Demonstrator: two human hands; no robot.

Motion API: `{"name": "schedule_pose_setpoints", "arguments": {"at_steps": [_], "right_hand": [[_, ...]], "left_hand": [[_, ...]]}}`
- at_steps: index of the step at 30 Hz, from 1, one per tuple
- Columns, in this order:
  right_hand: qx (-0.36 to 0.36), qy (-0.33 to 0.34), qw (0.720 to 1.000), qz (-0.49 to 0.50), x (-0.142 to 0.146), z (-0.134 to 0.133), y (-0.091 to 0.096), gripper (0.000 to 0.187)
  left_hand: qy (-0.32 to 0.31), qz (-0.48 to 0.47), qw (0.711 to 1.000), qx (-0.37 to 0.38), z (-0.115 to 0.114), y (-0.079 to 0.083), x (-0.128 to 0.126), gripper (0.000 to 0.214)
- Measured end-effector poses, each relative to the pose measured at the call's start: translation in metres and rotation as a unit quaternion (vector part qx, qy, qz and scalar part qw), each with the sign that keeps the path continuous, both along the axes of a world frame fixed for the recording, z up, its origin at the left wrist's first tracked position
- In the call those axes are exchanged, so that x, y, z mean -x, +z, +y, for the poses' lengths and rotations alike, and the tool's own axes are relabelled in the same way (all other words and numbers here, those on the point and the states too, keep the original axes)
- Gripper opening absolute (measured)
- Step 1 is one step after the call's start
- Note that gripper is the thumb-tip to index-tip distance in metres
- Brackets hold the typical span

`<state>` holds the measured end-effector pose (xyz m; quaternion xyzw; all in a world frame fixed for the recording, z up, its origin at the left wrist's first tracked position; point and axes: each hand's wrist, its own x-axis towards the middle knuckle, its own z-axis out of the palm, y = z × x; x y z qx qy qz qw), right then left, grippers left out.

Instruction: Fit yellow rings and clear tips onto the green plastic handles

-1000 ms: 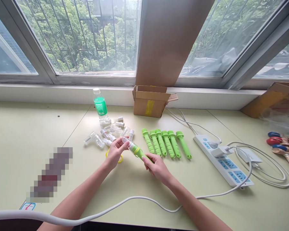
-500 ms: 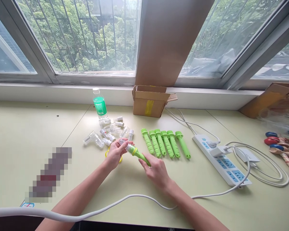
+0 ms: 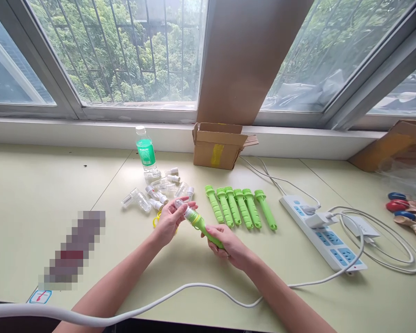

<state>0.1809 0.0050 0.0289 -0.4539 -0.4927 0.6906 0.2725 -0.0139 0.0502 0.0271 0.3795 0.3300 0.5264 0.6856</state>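
My left hand (image 3: pixel 168 223) pinches a clear plastic tube (image 3: pixel 180 204) between thumb and fingers. That tube sits in line with a green plastic handle (image 3: pixel 213 237), with a yellow ring (image 3: pixel 196 219) around the joint. Around the lower part of the green handle, the fingers of my right hand (image 3: pixel 228 243) are closed. Yellow rings (image 3: pixel 156 219) lie partly hidden behind my left hand. Several more clear tubes (image 3: pixel 142 202), some with white ends, are heaped beyond it. To the right, several green handles (image 3: pixel 244 209) lie in a row on the table.
A water bottle (image 3: pixel 146 152) with a green label and a cardboard box (image 3: pixel 219 150) stand at the back. On the right are a white power strip (image 3: pixel 327 238) and wooden toys (image 3: pixel 407 208). A white cable (image 3: pixel 180 289) crosses in front of my forearms.
My right hand has shifted slightly right and nearer to me along the green handle, its fingers now wrapped underneath. My left hand keeps its hold on the tube, with its fingers a little more extended.
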Motion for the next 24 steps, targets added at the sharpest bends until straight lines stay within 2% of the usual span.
{"name": "schedule_pose_setpoints", "arguments": {"at_steps": [2, 3, 6, 8, 9, 10, 11, 13, 16, 19, 21, 23, 24], "right_hand": [[-0.148, -0.062, 0.982, -0.099, 0.005, -0.002, -0.005, 0.04], [-0.235, -0.095, 0.955, -0.154, 0.007, -0.003, -0.008, 0.037], [-0.43, -0.146, 0.835, -0.311, 0.007, -0.005, -0.019, 0.029], [-0.493, -0.148, 0.765, -0.386, 0.006, -0.006, -0.024, 0.03], [-0.509, -0.143, 0.745, -0.407, 0.006, -0.006, -0.027, 0.031], [-0.517, -0.135, 0.736, -0.416, 0.006, -0.006, -0.028, 0.032], [-0.519, -0.128, 0.738, -0.413, 0.006, -0.007, -0.028, 0.032], [-0.503, -0.117, 0.767, -0.382, 0.009, -0.008, -0.025, 0.031], [-0.425, -0.106, 0.851, -0.29, 0.015, -0.011, -0.015, 0.028], [-0.258, -0.087, 0.952, -0.14, 0.016, -0.011, -0.005, 0.034], [-0.087, -0.037, 0.995, -0.018, 0.012, -0.008, -0.001, 0.039], [0.068, 0.016, 0.993, 0.093, 0.006, -0.006, 0.0, 0.038], [0.112, 0.027, 0.985, 0.132, 0.003, -0.005, 0.0, 0.038]], "left_hand": [[0.014, 0.001, 1.0, 0.017, -0.001, -0.004, -0.004, 0.043], [0.015, 0.003, 1.0, 0.025, -0.002, -0.005, -0.005, 0.04], [0.012, 0.003, 0.999, 0.041, -0.004, -0.009, -0.008, 0.037], [0.024, -0.003, 0.999, 0.046, -0.005, -0.01, -0.008, 0.037], [0.032, -0.004, 0.998, 0.046, -0.006, -0.01, -0.008, 0.037], [0.036, -0.006, 0.998, 0.047, -0.006, -0.009, -0.008, 0.036], [0.035, -0.007, 0.998, 0.045, -0.006, -0.009, -0.008, 0.034], [0.028, -0.008, 0.999, 0.039, -0.005, -0.008, -0.007, 0.032], [0.023, -0.004, 0.999, 0.031, -0.005, -0.005, -0.006, 0.03], [0.015, -0.003, 1.0, 0.017, -0.006, 0.001, -0.005, 0.03], [-0.003, -0.01, 1.0, -0.001, -0.007, 0.006, -0.003, 0.029], [-0.026, -0.025, 0.999, -0.021, -0.008, 0.01, -0.001, 0.028], [-0.035, -0.033, 0.998, -0.028, -0.008, 0.011, 0.0, 0.028]]}}
